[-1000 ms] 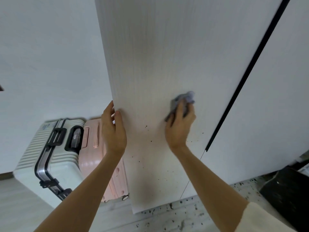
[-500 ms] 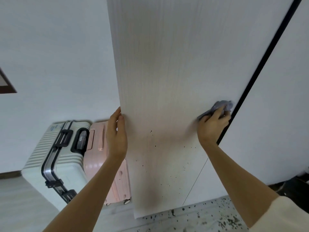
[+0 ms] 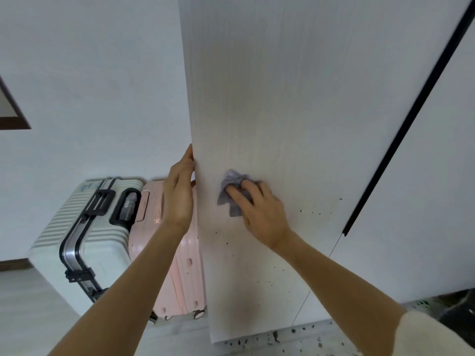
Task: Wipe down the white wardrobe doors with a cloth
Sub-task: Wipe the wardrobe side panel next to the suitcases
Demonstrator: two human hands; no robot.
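The open white wardrobe door [image 3: 282, 98] fills the middle of the view, with dark specks on its lower part. My left hand [image 3: 180, 191] holds the door's left edge, fingers wrapped round it. My right hand [image 3: 259, 211] presses a crumpled grey cloth [image 3: 231, 191] flat against the door, near the left edge, with fingers spread over it. A second white door [image 3: 424, 176] stands to the right, beyond a long black handle strip [image 3: 401, 134].
A white ribbed suitcase [image 3: 84, 242] with black trim and a pink suitcase [image 3: 177, 273] stand on the floor to the left of the door, against the white wall [image 3: 90, 73]. Speckled floor [image 3: 282, 340] lies below. A dark object [image 3: 460, 312] sits at the lower right.
My right hand swept the cloth right to the black handle strip, then back left across the door to near its left edge. My left hand stays on the door's edge.
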